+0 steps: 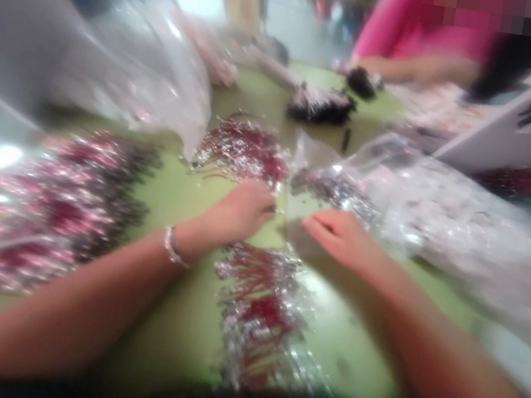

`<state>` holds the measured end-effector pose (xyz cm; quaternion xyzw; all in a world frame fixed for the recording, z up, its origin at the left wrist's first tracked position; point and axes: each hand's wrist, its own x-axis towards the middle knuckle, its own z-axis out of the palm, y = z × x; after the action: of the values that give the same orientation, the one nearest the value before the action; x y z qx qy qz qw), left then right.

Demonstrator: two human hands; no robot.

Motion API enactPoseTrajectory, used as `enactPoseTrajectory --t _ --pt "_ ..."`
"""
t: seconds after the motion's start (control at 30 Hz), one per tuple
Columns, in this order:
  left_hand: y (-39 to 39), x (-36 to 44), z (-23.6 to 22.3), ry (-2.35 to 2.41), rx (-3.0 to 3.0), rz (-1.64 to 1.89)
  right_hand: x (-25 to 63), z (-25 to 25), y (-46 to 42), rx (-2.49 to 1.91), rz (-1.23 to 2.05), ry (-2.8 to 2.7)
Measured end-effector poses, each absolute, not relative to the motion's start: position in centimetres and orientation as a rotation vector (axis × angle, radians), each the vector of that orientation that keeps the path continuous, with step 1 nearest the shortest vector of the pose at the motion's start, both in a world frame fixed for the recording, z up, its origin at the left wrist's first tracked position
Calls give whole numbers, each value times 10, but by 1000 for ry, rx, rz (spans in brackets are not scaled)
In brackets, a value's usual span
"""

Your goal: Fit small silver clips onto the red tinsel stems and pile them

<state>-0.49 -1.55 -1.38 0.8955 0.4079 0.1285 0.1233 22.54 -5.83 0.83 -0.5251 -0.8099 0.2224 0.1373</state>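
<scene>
My left hand, with a pale bracelet at the wrist, is closed over the middle of the green table. Its fingertips are pinched together, and blur hides what they hold. Opposite it, my right hand is also closed, close to a transparent plastic bag containing dark and silvery pieces; whatever is in its fingers cannot be made out. Just beyond my left hand lies a heap of red, shiny-ended thin pieces. Nearer my body, a bundle of similar red and silver strands is spread on the table.
A large pile of pink, red and dark pieces lies at left, below a big plastic bag. Bagged whitish pieces fill the right side. Farther back are dark-tipped bundles and a person in a pink top.
</scene>
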Motion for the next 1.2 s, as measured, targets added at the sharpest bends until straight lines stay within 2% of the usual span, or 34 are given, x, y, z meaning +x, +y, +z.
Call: enactPoseTrajectory --t 0.13,0.3,0.47,0.73,0.9,1.1,1.2 --pt "-15 -1 -17 1222 2496 325 240 -11 -35 -1828 107 -2236" --pt "-15 3 -26 1310 2417 408 233 -21 -27 -1982 -118 -2253" --pt "-12 -1 -28 1308 2383 465 226 -18 -33 -1950 -107 -2356" --pt "-18 5 -24 1331 2499 515 221 -17 -44 -1729 155 -2473" --pt "-25 19 -28 1307 2637 510 215 -14 -48 -1751 132 -2544" --pt "-16 11 -15 1399 2534 760 217 -17 -51 -1720 81 -2414" --pt "-15 6 -20 1442 2504 687 218 -19 -51 -1698 133 -2360"
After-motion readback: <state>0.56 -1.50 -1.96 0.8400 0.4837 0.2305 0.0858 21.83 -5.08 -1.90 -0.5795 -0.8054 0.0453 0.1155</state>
